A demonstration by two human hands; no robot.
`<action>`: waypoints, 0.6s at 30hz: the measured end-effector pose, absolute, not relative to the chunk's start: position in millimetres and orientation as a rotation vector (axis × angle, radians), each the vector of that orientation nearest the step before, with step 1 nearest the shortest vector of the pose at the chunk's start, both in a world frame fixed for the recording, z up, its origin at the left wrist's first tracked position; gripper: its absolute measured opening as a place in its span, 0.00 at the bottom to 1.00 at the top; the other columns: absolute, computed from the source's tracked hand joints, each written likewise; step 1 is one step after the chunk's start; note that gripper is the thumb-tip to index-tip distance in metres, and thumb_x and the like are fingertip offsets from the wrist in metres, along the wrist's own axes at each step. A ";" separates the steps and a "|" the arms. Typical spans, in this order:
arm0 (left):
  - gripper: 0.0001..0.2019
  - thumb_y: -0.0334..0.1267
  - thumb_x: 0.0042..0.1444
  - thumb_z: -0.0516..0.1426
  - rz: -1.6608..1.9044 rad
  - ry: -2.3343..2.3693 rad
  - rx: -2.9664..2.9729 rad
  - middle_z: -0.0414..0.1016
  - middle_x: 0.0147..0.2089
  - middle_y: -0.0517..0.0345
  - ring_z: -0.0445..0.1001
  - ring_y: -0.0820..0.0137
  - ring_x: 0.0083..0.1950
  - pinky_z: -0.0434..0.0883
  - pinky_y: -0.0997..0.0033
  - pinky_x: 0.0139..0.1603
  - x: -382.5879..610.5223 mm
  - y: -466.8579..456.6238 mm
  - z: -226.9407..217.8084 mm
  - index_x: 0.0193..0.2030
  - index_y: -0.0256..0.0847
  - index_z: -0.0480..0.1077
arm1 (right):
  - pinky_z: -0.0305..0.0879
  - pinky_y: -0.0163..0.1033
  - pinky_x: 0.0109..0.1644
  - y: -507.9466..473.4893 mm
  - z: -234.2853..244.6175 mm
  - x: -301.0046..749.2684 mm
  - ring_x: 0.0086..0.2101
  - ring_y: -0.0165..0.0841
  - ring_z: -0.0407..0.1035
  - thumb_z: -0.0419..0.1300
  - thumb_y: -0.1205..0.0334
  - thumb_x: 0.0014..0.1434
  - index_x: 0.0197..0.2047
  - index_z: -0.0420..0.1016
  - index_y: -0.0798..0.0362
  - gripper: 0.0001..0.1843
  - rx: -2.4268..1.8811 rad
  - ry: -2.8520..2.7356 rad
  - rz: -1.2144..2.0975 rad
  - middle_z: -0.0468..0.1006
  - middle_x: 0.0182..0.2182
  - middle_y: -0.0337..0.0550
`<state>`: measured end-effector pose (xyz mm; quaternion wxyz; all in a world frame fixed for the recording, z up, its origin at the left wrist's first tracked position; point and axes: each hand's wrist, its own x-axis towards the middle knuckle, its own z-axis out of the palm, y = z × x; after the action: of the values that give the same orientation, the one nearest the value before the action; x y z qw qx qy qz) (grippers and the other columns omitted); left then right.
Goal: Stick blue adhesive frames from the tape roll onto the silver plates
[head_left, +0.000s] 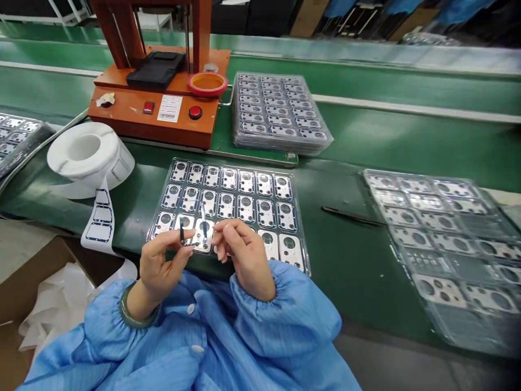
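The left hand (165, 270) pinches a thin dark strip (181, 230) btwn thumb & forefinger, and the right hand (244, 258) pinches a narrow clear film strip (202, 220) at its fingertips; neither hand is released. Both hover just above a clear plastic tray (300, 228) near the front edge of the green desk (345, 271). Both strips look very light & flimsy, prob. easy to crease and slippery, so the ends look like the safest place for a fingertip hold. The tray holds rows of small silver-faced plates with round cutouts (246, 209), the front row partly hidden by the hands. They look thin, fairly stiff and easily scratched, so outer edges seem best for handling. Toward the right edge of the desk lies a 2nd clear tray (443, 244) of larger plates, w/ black tweezers (352, 215) btwn it and the 1st tray. Near the back edge sits a stack of loaded trays (280, 114), beside an orange bench press (154, 117). A white label roll (89, 152) is near the left edge, its printed strip (100, 217) hanging toward the front edge. Below that edge is a cardboard box (36, 288) w/ white liner (52, 320).
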<state>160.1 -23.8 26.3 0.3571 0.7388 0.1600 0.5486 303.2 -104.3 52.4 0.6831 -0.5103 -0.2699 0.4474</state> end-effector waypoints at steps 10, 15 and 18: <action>0.26 0.26 0.52 0.63 1.291 0.217 2.142 0.81 0.41 0.54 0.77 0.77 0.27 0.76 0.79 0.28 155.9 -14.8 26.8 0.56 0.45 0.63 | 0.56 0.29 0.19 -109.1 60.9 303.4 0.16 0.22 0.58 0.63 0.52 0.56 0.28 0.71 0.53 0.13 -1.232 -0.655 1.100 0.69 0.18 0.32; 0.33 0.32 0.46 0.68 1.202 0.192 2.115 0.78 0.39 0.55 0.68 0.80 0.22 0.70 0.79 0.22 141.9 -3.0 28.4 0.58 0.44 0.62 | 0.57 0.29 0.21 -114.9 59.5 296.0 0.17 0.21 0.59 0.62 0.57 0.57 0.28 0.72 0.52 0.10 -1.308 -0.682 0.940 0.68 0.19 0.32; 0.23 0.39 0.55 0.62 0.998 0.373 1.844 0.72 0.40 0.55 0.64 0.80 0.24 0.66 0.78 0.22 134.8 -2.7 32.1 0.57 0.42 0.64 | 0.57 0.30 0.21 -116.1 57.9 290.9 0.18 0.22 0.58 0.61 0.57 0.58 0.29 0.73 0.52 0.09 -1.326 -0.679 0.890 0.68 0.19 0.32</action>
<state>134.8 -2.7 32.1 0.4849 0.7573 0.1534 0.4098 290.9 -116.1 57.9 0.6464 -0.5830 -0.2986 0.3913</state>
